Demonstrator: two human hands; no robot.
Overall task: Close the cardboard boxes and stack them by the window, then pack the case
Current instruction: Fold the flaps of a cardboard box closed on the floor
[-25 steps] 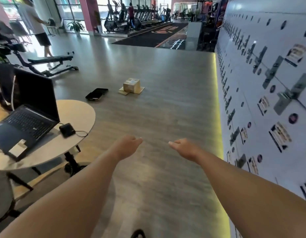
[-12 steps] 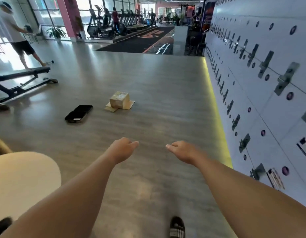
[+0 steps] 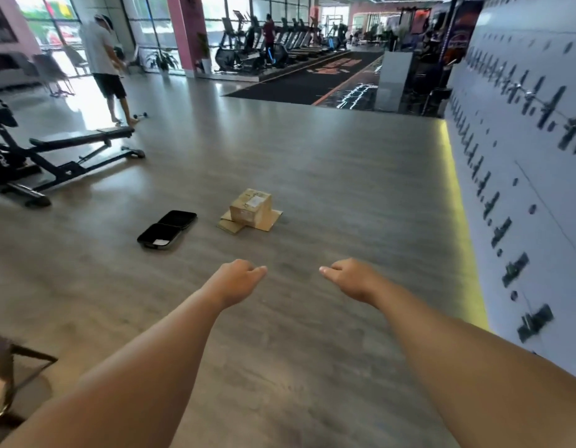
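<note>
A small closed cardboard box (image 3: 250,206) sits on the grey floor ahead, on top of flattened cardboard pieces (image 3: 267,222). Left of it lies a black case (image 3: 167,229), opened flat in two halves. Both my arms reach forward over the floor. My left hand (image 3: 236,278) and my right hand (image 3: 349,278) hang with loosely curled fingers and hold nothing. Each hand is well short of the box and the case.
A black weight bench (image 3: 70,150) stands at the left. A person (image 3: 105,63) walks by the windows (image 3: 47,33) at the far left. A white locker wall (image 3: 519,176) runs along the right. A dark chair frame (image 3: 8,360) shows at the lower left.
I have moved forward: the box and case are nearer, and the round table with the laptop has left the view. My hands keep the same loose pose.
</note>
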